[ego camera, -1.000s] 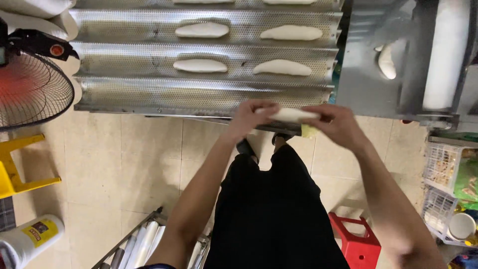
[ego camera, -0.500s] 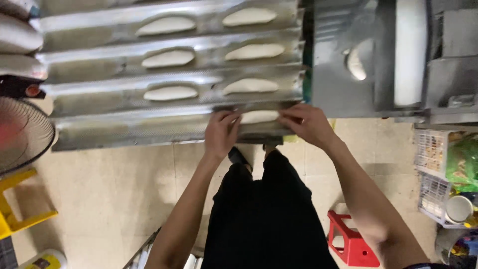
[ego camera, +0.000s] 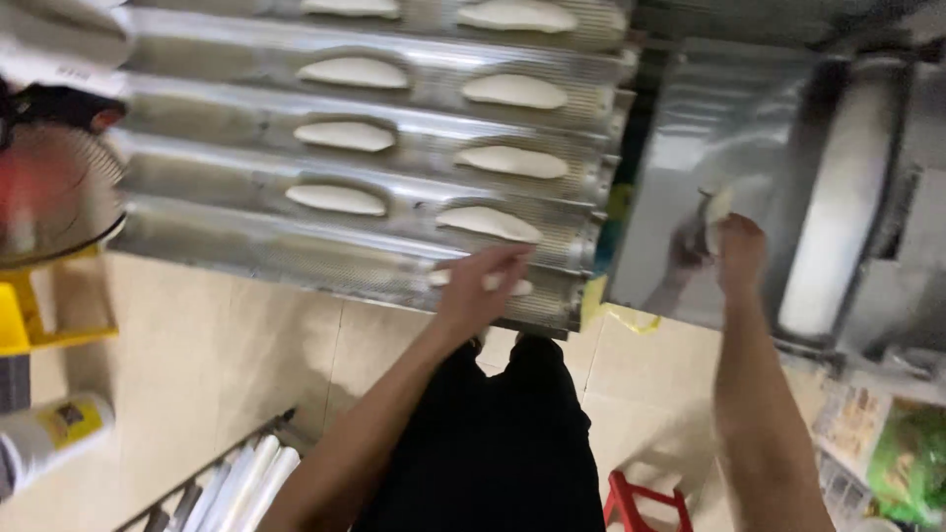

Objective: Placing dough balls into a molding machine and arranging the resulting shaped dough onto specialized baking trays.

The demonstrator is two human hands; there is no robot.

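Observation:
A perforated metal tray (ego camera: 246, 236) with long wavy channels lies in front of me, with several pale oval dough pieces (ego camera: 340, 199) in rows along it. My left hand (ego camera: 481, 288) rests on the nearest channel, its fingers closed over a dough piece (ego camera: 519, 288) lying there. My right hand (ego camera: 739, 254) is stretched out to the right, at the sloping steel chute (ego camera: 670, 138) of a machine. It grips a small lump of dough (ego camera: 717, 205) there, blurred by motion.
The machine has a tall white roller (ego camera: 849, 187) to the right of the chute. A fan (ego camera: 49, 192) and a yellow stool (ego camera: 30, 330) stand at the left. On the tiled floor are a white container (ego camera: 49, 435), a bundle of tubes (ego camera: 232, 483) and a red stool (ego camera: 641, 500).
Both hands were together on the dough at the tray's near channel. My right hand has since gone right to the chute and taken a dough lump; my left hand stays on the tray.

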